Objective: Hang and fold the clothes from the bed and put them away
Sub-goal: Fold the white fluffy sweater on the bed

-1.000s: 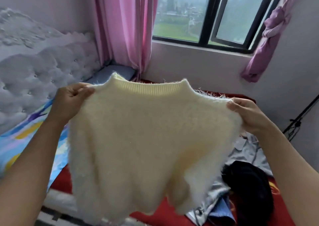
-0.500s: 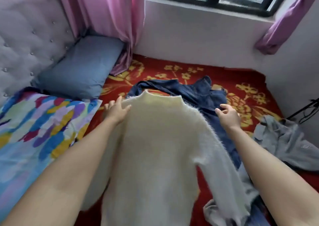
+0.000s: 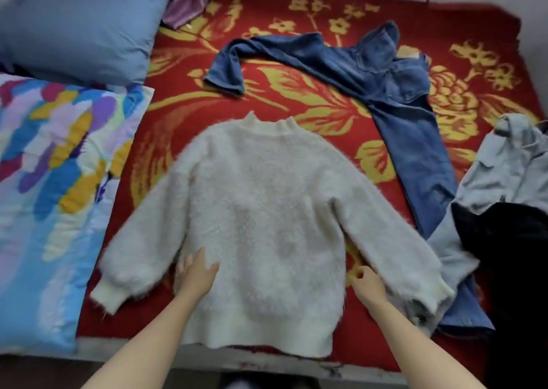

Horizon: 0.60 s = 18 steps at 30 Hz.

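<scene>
A fluffy cream sweater lies spread flat on the red and gold bed cover, collar away from me, both sleeves angled out. My left hand rests flat on its lower left side, fingers straight. My right hand sits at the sweater's lower right edge beside the right sleeve, fingers loosely curled; whether it pinches the fabric is unclear. Blue jeans lie crumpled beyond the sweater to the right, the sweater's right cuff over one leg.
A grey garment and a black one are heaped at the right. A multicoloured quilt and a blue pillow fill the left. A bit of pink curtain hangs at the top. The bed's near edge runs along the bottom.
The sweater went from held up by its shoulders to laid flat on the bed. Both hands let go of the shoulders and moved down to its lower part. My view tilted downward.
</scene>
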Each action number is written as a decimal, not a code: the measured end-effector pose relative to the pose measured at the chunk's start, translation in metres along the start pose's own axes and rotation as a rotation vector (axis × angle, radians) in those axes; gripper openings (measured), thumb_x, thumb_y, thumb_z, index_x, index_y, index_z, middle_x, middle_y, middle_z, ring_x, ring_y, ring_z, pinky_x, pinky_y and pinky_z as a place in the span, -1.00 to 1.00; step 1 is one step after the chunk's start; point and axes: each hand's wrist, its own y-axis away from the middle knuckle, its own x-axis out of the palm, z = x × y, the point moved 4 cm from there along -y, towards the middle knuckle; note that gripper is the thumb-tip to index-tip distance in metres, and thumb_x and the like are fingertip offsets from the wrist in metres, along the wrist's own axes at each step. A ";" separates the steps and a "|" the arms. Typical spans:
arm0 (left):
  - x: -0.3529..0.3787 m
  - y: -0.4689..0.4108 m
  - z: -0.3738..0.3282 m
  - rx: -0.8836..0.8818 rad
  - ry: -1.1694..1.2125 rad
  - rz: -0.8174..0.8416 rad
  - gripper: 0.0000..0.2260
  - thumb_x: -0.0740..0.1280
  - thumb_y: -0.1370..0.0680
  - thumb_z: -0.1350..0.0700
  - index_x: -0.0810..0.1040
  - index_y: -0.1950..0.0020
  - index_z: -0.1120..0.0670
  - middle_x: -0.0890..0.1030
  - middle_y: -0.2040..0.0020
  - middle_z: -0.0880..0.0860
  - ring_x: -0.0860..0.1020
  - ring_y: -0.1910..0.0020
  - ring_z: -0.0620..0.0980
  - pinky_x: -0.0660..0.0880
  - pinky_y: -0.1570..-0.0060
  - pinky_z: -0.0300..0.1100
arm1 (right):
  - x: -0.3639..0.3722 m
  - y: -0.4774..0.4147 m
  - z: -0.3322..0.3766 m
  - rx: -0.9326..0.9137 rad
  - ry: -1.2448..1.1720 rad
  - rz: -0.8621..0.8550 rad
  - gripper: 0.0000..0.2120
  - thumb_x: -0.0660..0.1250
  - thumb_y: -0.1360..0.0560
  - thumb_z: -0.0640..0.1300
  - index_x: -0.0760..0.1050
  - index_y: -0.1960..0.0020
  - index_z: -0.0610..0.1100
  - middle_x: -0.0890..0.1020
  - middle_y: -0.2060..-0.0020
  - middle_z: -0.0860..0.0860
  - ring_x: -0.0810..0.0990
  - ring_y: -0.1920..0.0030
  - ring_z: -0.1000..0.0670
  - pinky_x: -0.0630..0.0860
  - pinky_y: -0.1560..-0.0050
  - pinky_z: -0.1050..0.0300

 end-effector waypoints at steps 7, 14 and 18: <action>0.071 0.026 0.069 -0.343 0.369 -0.012 -0.12 0.34 -0.30 -0.29 0.08 -0.50 0.00 0.30 -0.40 0.22 0.32 -0.32 0.30 0.27 -0.29 0.19 | 0.090 -0.001 -0.037 0.156 -0.095 0.186 -0.34 0.37 -0.48 -0.03 0.16 -0.41 -0.31 0.43 -0.28 -0.22 0.46 -0.23 -0.22 0.39 0.02 0.07; 0.052 0.029 0.080 -0.188 0.586 -0.210 -0.44 0.30 -0.48 0.38 0.24 -0.46 0.18 0.37 -0.40 0.18 0.35 -0.34 0.21 0.29 -0.29 -0.01 | 0.101 0.007 -0.058 0.191 -0.231 0.049 -0.85 0.15 -0.55 -0.16 0.45 0.09 -0.20 0.57 0.08 -0.19 0.47 0.19 -0.12 0.38 0.19 0.07; 0.047 0.057 0.101 -0.183 0.512 -0.258 -0.47 0.21 -0.47 0.46 0.31 -0.43 0.20 0.43 -0.34 0.22 0.40 -0.29 0.24 0.31 -0.24 -0.02 | 0.071 0.019 -0.085 0.314 -0.182 -0.066 -0.73 0.14 -0.55 -0.21 0.37 -0.23 -0.23 0.54 0.00 -0.18 0.48 0.10 -0.16 0.41 0.11 0.06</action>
